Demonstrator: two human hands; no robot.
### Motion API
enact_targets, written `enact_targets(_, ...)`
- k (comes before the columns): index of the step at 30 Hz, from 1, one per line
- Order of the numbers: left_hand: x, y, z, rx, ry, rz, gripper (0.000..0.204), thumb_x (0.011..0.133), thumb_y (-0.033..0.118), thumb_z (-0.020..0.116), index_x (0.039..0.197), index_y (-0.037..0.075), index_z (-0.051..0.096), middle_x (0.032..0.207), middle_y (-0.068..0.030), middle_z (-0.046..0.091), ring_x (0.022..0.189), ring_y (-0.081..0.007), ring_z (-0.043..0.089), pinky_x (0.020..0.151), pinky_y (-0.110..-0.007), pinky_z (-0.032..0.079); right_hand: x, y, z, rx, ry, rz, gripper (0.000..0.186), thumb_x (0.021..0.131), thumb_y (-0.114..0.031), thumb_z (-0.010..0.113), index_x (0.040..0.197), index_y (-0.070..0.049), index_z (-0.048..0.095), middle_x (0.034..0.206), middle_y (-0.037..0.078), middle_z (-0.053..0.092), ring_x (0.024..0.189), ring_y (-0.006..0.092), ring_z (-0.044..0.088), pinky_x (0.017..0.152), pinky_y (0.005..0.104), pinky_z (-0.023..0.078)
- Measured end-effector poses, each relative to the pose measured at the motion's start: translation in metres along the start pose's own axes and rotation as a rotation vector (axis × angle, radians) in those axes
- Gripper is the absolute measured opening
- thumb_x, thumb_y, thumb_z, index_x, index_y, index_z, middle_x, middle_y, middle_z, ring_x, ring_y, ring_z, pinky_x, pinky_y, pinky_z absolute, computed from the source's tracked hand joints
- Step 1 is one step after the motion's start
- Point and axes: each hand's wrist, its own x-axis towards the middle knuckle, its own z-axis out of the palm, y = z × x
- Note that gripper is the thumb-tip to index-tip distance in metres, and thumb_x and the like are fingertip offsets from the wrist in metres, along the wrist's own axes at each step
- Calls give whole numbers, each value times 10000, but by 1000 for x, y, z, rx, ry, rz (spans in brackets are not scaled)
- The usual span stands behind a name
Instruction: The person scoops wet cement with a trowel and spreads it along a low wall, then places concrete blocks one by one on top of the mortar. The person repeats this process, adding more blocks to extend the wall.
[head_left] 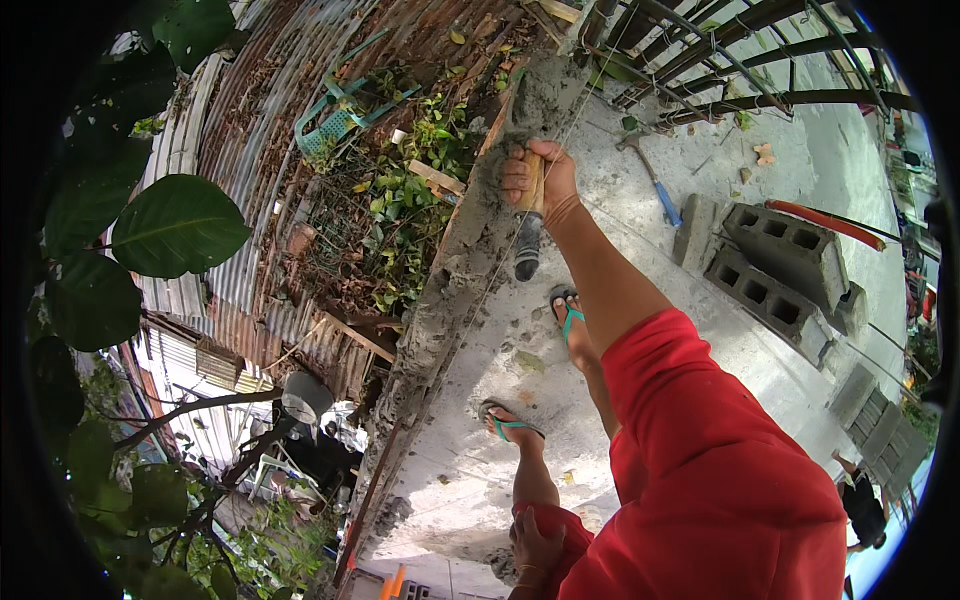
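My right hand (pixel 545 180) is wrapped round a hand tool with a pale wooden handle (pixel 532 190) and a dark rounded end (pixel 527 250); any blade is hidden. It is held over the rough wet-looking mortar (pixel 440 310) along the top of a low ledge. A thin taut string runs lengthwise beside the mortar, passing close to this hand. My left hand (pixel 537 545) rests on my red-clothed knee, fingers laid over it and holding nothing visible. My feet, in dark flip-flops with green straps (pixel 515 421), stand on the grey concrete floor.
A blue-handled hammer (pixel 655 185) lies beyond my right hand. Hollow concrete blocks (pixel 780 260) are stacked at right with a long orange-red object (pixel 825 222) on them. A rebar cage (pixel 770 95) stands at upper right. Left of the ledge, rusty corrugated roofing (pixel 270 130) lies lower. Another person (pixel 865 505) is at far right.
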Motion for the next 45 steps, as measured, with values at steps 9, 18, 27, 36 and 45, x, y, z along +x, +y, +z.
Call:
enact_targets(9, 0, 24, -20, 3, -9, -40, 907, 809, 478, 778, 1527, 62, 411, 1550, -241, 423, 1464, -437, 343, 1206, -539, 305, -112, 34, 16, -611, 134, 50, 216, 847, -262, 640, 975, -94, 598, 712, 84, 603, 573, 255, 599, 576, 433, 531)
enact_targets(18, 0, 21, -7, -51, 46, 4, 863, 801, 490, 788, 1476, 48, 482, 1515, -247, 468, 1450, -397, 393, 1221, -532, 260, -39, -116, 136, -3068, 836, -132, 353, 948, -222, 600, 1258, -68, 671, 1154, 172, 736, 1082, 355, 722, 906, 460, 582)
enact_targets(27, -4, 27, -16, -67, 18, -81, 860, 796, 509, 782, 1492, 100, 485, 1550, -211, 446, 1448, -442, 362, 1190, -555, 318, -28, -51, 118, -3430, 214, 163, 245, 946, -142, 573, 1138, -34, 680, 1083, 169, 730, 920, 334, 763, 720, 458, 607)
enact_targets(36, -1, 14, -23, -124, -3, -68, 866, 806, 523, 763, 1508, 106, 473, 1573, -177, 433, 1468, -432, 336, 1196, -562, 313, -83, 4, 45, -3053, 330, 95, 381, 947, -229, 631, 1291, -68, 600, 1074, 185, 739, 986, 313, 734, 806, 471, 561)
enact_targets(45, 11, 0, -10, -30, -5, 42, 839, 817, 495, 767, 1485, 72, 485, 1548, -213, 455, 1466, -416, 359, 1206, -540, 297, -127, -20, 13, -716, 599, -166, 576, 1069, -632, 351, 1153, -118, 600, 754, 3, 545, 642, 164, 549, 584, 357, 480)
